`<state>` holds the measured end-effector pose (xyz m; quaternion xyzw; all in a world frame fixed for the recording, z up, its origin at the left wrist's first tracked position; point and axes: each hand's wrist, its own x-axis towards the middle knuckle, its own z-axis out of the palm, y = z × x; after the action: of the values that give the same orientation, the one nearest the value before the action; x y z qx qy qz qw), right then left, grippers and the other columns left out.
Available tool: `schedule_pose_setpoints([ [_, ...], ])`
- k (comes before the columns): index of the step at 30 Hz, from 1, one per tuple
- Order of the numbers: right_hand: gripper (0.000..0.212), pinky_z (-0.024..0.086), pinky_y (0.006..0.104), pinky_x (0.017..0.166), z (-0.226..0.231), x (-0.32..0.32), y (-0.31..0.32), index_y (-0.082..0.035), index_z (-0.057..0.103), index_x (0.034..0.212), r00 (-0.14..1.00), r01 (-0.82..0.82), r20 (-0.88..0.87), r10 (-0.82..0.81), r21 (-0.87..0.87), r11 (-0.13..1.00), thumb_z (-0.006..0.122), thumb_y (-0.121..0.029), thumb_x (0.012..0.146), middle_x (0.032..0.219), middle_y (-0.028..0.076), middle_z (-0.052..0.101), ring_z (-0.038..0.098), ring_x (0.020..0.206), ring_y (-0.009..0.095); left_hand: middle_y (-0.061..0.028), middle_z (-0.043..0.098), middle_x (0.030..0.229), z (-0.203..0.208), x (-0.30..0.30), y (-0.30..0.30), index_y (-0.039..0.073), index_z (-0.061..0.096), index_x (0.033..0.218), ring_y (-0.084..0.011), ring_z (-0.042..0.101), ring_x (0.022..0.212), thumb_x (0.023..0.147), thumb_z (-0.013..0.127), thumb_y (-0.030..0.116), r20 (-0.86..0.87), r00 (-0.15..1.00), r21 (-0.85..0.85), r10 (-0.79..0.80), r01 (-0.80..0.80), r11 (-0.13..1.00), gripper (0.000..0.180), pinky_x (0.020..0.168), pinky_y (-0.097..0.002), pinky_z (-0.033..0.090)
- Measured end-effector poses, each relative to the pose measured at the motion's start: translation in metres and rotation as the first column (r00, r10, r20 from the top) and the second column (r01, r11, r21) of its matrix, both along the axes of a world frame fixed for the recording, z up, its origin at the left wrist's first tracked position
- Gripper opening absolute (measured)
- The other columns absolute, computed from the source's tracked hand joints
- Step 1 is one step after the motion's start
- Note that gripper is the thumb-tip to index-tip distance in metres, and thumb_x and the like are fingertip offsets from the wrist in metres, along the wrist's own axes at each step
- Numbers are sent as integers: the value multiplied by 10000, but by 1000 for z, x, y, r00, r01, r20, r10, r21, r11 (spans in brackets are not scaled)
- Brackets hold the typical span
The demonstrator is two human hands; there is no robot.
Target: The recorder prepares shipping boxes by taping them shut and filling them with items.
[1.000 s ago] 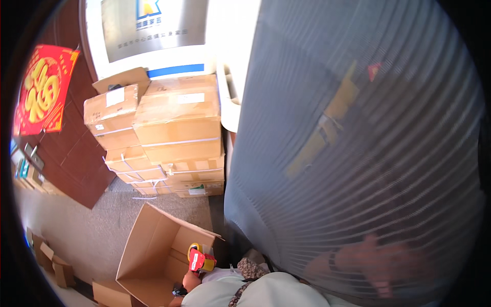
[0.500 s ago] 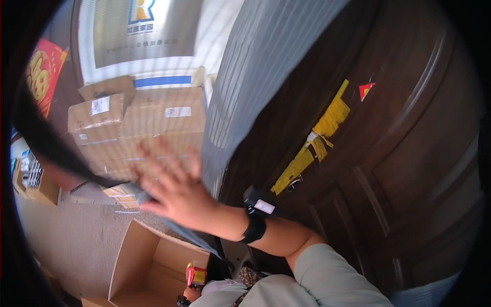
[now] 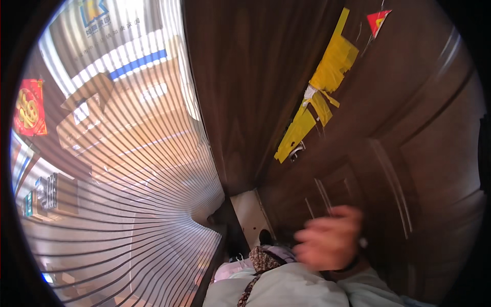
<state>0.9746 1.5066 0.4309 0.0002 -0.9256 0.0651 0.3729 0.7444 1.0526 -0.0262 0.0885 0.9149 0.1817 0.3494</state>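
My right hand (image 3: 330, 238) is low on the right, in front of the dark brown door (image 3: 409, 169). Motion smears its fingers, so their pose and anything in them cannot be made out. A dark band circles the wrist. My left hand does not show. A see-through striped door curtain (image 3: 153, 189) hangs across the left half of the view, its edge running down beside my body. Behind it, low down, is a blurred reddish-yellow patch (image 3: 202, 273).
Through the curtain I see stacked cardboard boxes (image 3: 148, 112) and a red poster (image 3: 31, 107). Yellow tape (image 3: 332, 64) is stuck on the door above a metal handle (image 3: 296, 151). Below me are a light floor strip (image 3: 250, 215) and a dark shoe (image 3: 265, 237).
My right hand has left the curtain and drawn back to the lower right. The curtain now covers the left side. My left hand, which held a red-and-yellow thing, has gone from sight.
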Motion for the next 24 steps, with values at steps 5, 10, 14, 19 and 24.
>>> schedule_pose_setpoints([
  [5, 248, 331, 509, 998, -8, 101, 46, 27, 462, 1074, 493, 824, -725, -481, 211, 527, 442, -138, 891, 1181, 214, 479, 443, 1161, 375, -169, 646, 801, 29, -1, 6, -2, 591, 860, -319, 643, 739, 656, 715, 221, 88, 996, -49, -36, 41, 998, 327, 596, -429, 499],
  [10, 603, 251, 541, 1037, -1, 77, 65, -38, 503, 1226, -107, 964, -551, -827, 147, -222, 658, -429, 793, 1337, 135, 429, 403, 1219, 386, -167, 646, 800, 47, -8, -6, -1, 591, 860, -316, 642, 736, 655, 714, 215, 141, 989, -96, -34, 48, 994, 322, 594, -427, 498],
  [14, 674, 292, 608, 966, -7, 82, 77, -164, 537, 1239, -204, 856, -640, -741, 250, -452, 678, -562, 713, 1323, 92, 455, 393, 1210, 436, -165, 645, 799, 62, -15, -2, 0, 591, 860, -313, 641, 733, 654, 713, 210, 183, 982, -107, -39, 59, 993, 319, 593, -425, 498],
  [19, 669, 307, 674, 877, -18, 99, 98, -302, 563, 1207, -201, 855, -717, -667, 204, -477, 579, -715, 681, 1309, 59, 471, 361, 1212, 475, -162, 645, 797, 71, -33, -10, 1, 591, 860, -310, 640, 729, 654, 711, 204, 211, 977, -133, -44, 73, 988, 314, 592, -423, 497],
  [24, 668, 338, 672, 855, -35, 143, 113, -324, 562, 1200, -233, 761, -746, -624, 260, -595, 564, -735, 674, 1282, 53, 500, 419, 1151, 495, -159, 645, 796, 72, -47, -29, 2, 591, 860, -307, 639, 725, 653, 710, 198, 224, 974, -169, -22, 61, 984, 309, 590, -421, 497],
])
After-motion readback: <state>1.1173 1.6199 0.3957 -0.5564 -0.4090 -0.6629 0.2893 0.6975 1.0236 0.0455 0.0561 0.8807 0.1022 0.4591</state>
